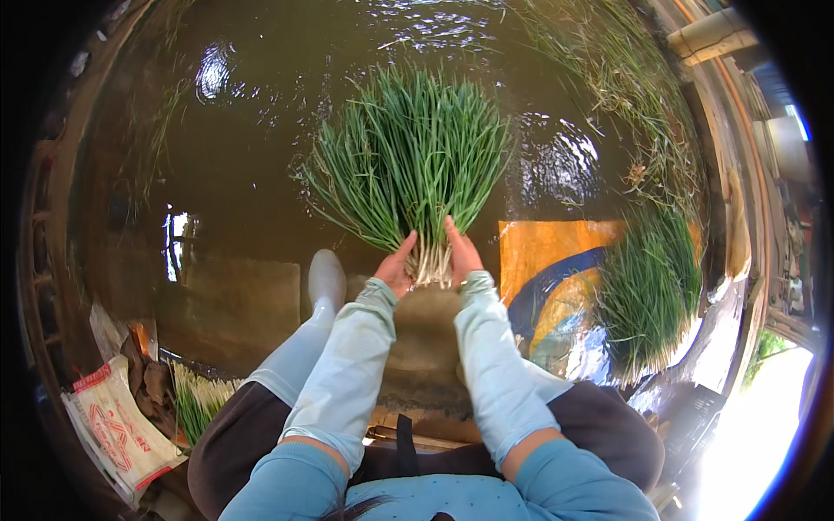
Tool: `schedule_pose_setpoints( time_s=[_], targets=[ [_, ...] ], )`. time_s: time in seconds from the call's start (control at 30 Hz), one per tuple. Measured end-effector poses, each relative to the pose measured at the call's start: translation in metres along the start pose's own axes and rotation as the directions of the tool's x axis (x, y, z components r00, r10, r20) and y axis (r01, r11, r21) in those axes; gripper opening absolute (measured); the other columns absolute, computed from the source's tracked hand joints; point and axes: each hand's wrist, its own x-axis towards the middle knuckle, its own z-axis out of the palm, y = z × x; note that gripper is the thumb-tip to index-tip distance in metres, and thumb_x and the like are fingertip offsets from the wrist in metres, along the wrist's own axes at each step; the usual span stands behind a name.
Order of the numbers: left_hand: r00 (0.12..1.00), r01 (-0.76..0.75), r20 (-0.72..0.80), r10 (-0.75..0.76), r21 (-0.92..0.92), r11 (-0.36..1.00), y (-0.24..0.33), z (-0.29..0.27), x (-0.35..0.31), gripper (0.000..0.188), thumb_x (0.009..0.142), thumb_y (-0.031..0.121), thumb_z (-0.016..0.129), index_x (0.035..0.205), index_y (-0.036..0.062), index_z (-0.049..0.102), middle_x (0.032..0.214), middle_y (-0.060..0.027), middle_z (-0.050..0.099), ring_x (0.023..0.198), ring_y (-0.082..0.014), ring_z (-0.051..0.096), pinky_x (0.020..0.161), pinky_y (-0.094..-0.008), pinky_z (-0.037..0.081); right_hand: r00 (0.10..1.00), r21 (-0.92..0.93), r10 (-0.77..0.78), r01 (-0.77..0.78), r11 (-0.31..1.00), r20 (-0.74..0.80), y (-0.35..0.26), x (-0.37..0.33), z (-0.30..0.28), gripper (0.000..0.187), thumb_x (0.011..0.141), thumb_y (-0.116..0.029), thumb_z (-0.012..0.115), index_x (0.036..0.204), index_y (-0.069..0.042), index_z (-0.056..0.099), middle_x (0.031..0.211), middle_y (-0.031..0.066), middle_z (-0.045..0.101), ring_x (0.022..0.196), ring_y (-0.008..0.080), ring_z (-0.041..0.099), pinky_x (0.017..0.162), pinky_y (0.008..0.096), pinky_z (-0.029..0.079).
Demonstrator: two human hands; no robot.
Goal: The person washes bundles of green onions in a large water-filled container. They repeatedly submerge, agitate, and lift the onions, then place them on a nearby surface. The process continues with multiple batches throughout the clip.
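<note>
A big bunch of green chives (413,148) fans out ahead of me over murky brown water, its leaves pointing away and its pale stem ends toward me. My left hand (397,267) grips the left side of the stems, thumb up along them. On the other side, my right hand (463,252) closes round the stems with its thumb also raised. The white stem ends show between the two palms. Hidden fingers lie beneath the bunch.
To the right, another chive bunch (651,291) rests on an orange and blue plastic sheet (530,243). Loose leaves (638,95) float along the right side. Lower left are more chives (201,399) and a white and red sack (122,425). My left boot (326,278) stands in the water.
</note>
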Motion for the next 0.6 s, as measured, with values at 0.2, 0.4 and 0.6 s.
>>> schedule_pose_setpoints(
  time_s=[0.2,0.4,0.6],
  targets=[
    [0.965,-0.203,-0.150,0.216,0.095,0.975,-0.030,0.005,0.017,0.042,0.096,0.039,0.055,0.120,0.0044,0.058,0.109,-0.0057,0.066,0.093,-0.0181,0.063,0.078,-0.0323,0.051,0.864,-0.802,-0.400,-0.006,0.597,-0.304,0.031,-0.007,0.053,0.071,0.086,-0.052,0.058,0.130,0.002,0.045,0.117,0.0269,0.059,0.109,0.0407,0.057,0.093,0.0452,0.045],
    [0.970,-0.226,0.078,0.230,-0.055,0.973,-0.040,0.009,0.012,0.041,0.097,0.035,0.054,0.129,0.0083,0.055,0.118,-0.0039,0.063,0.100,-0.0177,0.060,0.084,-0.0323,0.050,0.890,-0.706,-0.340,0.029,0.708,-0.304,0.029,-0.007,0.038,0.063,0.093,-0.050,0.046,0.126,0.004,0.049,0.107,0.0314,0.061,0.099,0.0455,0.058,0.087,0.0488,0.044],
    [0.969,-0.218,-0.140,0.202,-0.112,0.970,-0.045,-0.004,0.012,0.043,0.096,0.036,0.056,0.128,0.0075,0.054,0.118,-0.0041,0.061,0.101,-0.0181,0.058,0.086,-0.0344,0.049,0.831,-0.975,-0.512,0.206,-0.082,0.218,0.050,-0.006,0.029,0.055,0.098,-0.043,0.039,0.131,0.000,0.046,0.104,0.0309,0.062,0.095,0.0465,0.058,0.087,0.0483,0.045]
  ],
)
